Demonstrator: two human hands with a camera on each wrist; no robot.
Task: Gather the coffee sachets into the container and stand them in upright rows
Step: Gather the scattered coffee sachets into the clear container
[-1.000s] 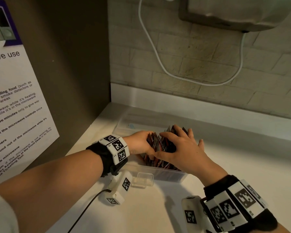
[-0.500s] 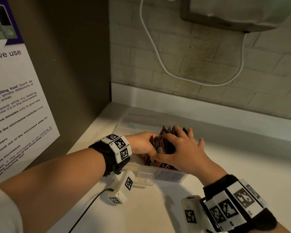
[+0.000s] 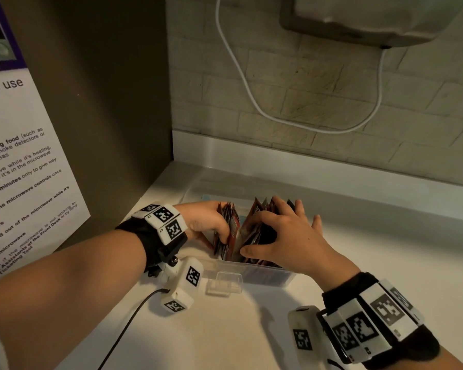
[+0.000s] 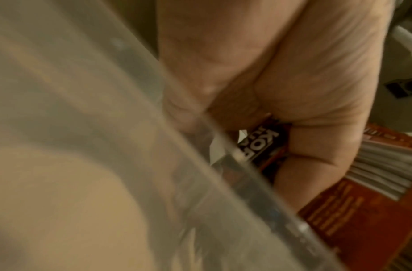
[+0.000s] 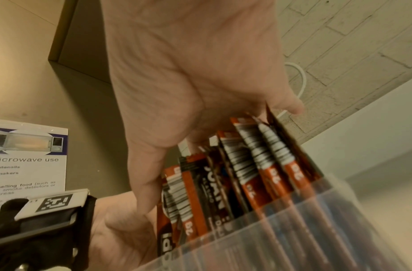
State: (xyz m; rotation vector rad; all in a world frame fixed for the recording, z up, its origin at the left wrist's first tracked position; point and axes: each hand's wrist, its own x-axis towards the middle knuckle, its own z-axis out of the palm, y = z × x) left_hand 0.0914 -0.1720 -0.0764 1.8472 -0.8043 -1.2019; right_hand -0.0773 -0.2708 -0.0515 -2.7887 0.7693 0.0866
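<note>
1. The coffee sachets stand on edge inside the clear container, at the centre of the head view, on the pale tabletop.
2. The left hand has its fingers curled round a small bundle at the row's left end.
3. The right hand clasps the larger bundle, thumb low, fingers draped over the tops.
4. A gap shows between the two bundles, centre frame.
5. To do this well, I would press both bundles together gently and keep the bases on the container floor.
6. Ease the grip slowly; loose sachets probably fan out or topple.
7. The back wall is hidden, so spare room is unclear.
</note>
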